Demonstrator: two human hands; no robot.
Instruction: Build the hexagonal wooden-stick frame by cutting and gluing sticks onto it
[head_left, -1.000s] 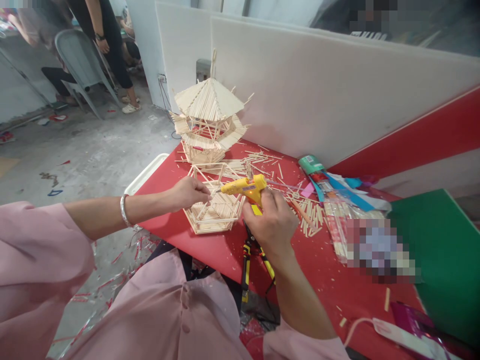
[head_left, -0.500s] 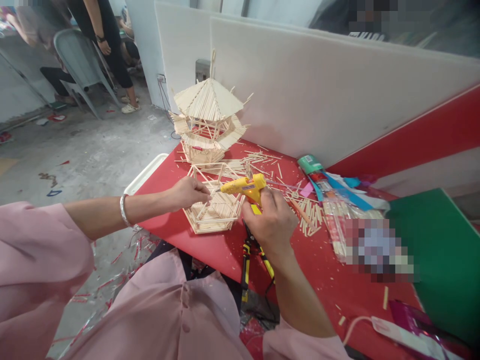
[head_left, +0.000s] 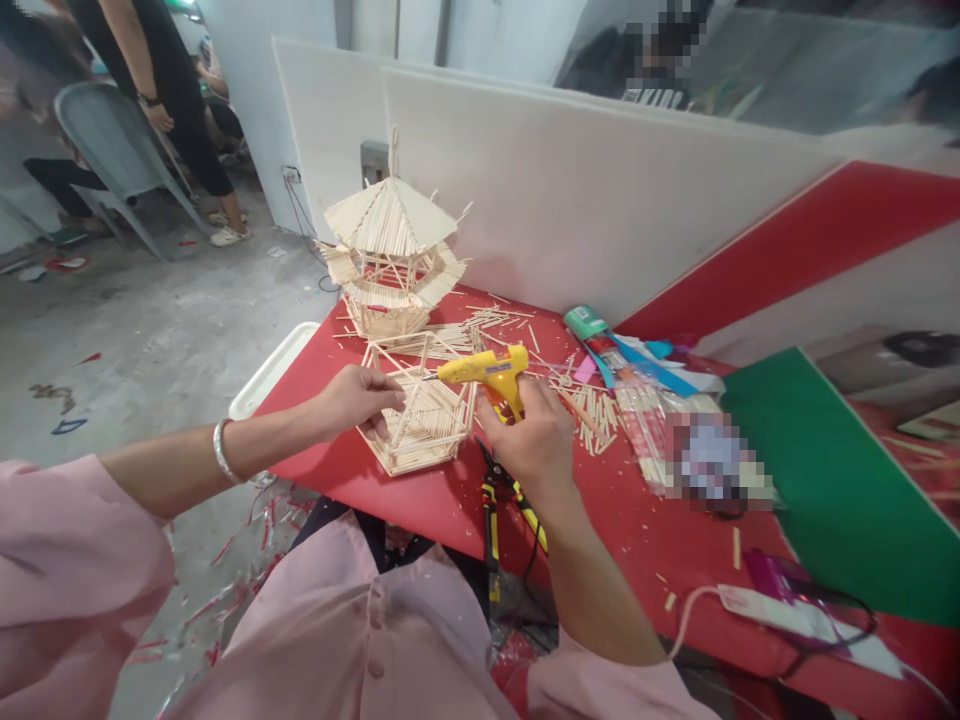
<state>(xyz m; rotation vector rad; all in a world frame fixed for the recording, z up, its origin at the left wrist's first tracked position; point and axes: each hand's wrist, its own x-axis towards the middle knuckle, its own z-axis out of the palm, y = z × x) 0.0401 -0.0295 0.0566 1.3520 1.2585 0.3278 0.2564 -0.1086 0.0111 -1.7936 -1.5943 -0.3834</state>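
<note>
In my right hand (head_left: 531, 430) I hold a yellow hot glue gun (head_left: 491, 371), its nozzle pointing left. My left hand (head_left: 358, 402) is closed in a pinch just left of the nozzle tip; whatever sits between the fingers is too small to make out. Both hands are at a hexagonal frame of thin wooden sticks (head_left: 427, 455) with a slatted floor, lying on the red table (head_left: 450, 505). Behind it stands a tiered stick pavilion (head_left: 394, 225) with a pointed roof. Pliers with yellow-black handles (head_left: 491, 515) lie below my right hand.
Loose sticks (head_left: 596, 418) are scattered behind and right of the frame. Packaged sticks (head_left: 641, 430), a green board (head_left: 847, 470) and a white power strip (head_left: 776, 612) are on the right. White panels (head_left: 570, 190) line the back. People and a chair (head_left: 112, 140) are at far left.
My view has turned right, so the whole scene sits further left. My left fingertips have drawn back slightly from the nozzle. The glue gun stays over the frame in my right hand.
</note>
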